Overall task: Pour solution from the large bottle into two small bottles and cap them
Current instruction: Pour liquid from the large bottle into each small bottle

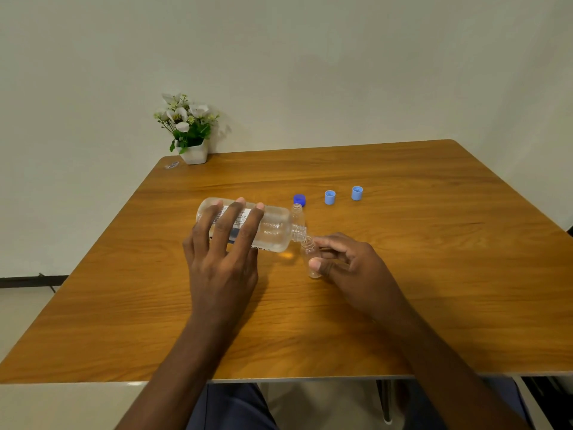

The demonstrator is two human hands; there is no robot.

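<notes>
My left hand (223, 252) grips the large clear bottle (274, 229), which lies nearly level with its open neck pointing right. Its mouth meets the mouth of a small clear bottle (311, 259), which my right hand (350, 265) pinches between thumb and fingers, upright on the table. A second small bottle (297, 214) stands open just behind the large bottle's shoulder. A dark blue cap (299, 199) and two light blue caps, one at centre (330, 197) and one to its right (357, 193), lie behind them, open sides up.
A white pot of artificial flowers (189, 131) stands at the far left corner of the wooden table (434, 274), with a small wrapper (172, 165) beside it. A pale wall runs behind the table. My lap shows below the near edge.
</notes>
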